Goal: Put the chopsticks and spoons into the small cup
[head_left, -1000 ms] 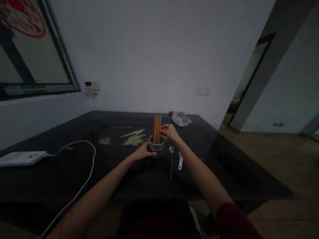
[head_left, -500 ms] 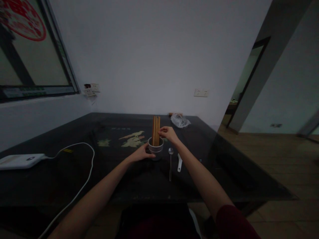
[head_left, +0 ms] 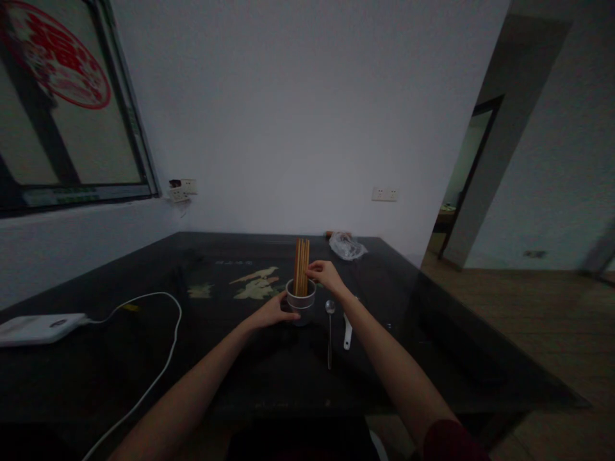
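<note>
A bundle of wooden chopsticks [head_left: 301,266] stands upright in a grey metal cup [head_left: 301,315] on the dark table. My left hand [head_left: 271,312] grips the cup from its left side, thumb across the front. At the right edge of the bundle, my right hand [head_left: 324,275] is closed with its fingertips against the chopsticks; how many it pinches I cannot tell. To the right of the cup lies a metal spoon [head_left: 329,333], bowl pointing away from me. Beside it is a white spoon [head_left: 347,334], partly hidden by my right forearm.
A crumpled clear plastic bag [head_left: 346,246] lies at the table's far edge, by a brown stick-like object [head_left: 329,234]. On the left, a white device [head_left: 42,328] trails a white cable [head_left: 173,333]. A dark long object [head_left: 461,349] rests at the right.
The whole scene sits slightly lower in the picture as my head has tilted up. Both hands keep their places on the cup and chopsticks.
</note>
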Motion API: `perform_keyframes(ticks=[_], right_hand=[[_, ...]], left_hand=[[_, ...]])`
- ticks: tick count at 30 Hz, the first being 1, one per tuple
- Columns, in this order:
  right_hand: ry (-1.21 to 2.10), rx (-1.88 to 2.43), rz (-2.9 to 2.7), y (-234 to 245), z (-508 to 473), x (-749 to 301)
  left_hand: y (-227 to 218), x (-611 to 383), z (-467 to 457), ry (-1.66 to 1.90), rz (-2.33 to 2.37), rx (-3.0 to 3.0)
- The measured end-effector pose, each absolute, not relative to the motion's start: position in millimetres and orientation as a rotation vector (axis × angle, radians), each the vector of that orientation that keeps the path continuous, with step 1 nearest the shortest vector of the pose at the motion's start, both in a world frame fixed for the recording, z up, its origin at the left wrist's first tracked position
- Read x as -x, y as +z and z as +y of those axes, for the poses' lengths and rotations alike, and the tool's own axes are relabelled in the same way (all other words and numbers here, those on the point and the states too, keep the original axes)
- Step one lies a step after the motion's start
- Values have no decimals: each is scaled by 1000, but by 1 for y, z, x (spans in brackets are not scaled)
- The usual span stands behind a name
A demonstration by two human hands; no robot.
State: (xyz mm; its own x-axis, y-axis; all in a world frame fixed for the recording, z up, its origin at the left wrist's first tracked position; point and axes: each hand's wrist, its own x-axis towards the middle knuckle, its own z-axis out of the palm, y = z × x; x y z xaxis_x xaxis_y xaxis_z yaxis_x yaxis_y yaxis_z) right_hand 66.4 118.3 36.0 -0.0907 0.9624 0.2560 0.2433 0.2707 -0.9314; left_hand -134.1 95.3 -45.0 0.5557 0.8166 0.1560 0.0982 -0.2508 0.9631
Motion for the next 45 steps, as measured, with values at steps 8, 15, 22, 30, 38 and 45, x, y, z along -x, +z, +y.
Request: perform_keyframes(ticks=[8,15,22,30,38,45], right_hand=[[879,1248,-1619,42,107,-76],[715,1134,-1601,30,75,-117],[814,1143,-1400,-5,55,-139],[776,1174,-1433,-12,59,-137],[774,1204,-1433,-10,59,-141],[779,1184,-1421,-8,57,-144]], left_hand=[[-39,133,91,830,775,-1719],[-42,132,89,829,740,-1686],[-41,133,87,826,793,-1758],[-26,136,84,802,774,-1782],[25,152,77,1380,901,-1711],[67,130,15,1605,982,-2063]])
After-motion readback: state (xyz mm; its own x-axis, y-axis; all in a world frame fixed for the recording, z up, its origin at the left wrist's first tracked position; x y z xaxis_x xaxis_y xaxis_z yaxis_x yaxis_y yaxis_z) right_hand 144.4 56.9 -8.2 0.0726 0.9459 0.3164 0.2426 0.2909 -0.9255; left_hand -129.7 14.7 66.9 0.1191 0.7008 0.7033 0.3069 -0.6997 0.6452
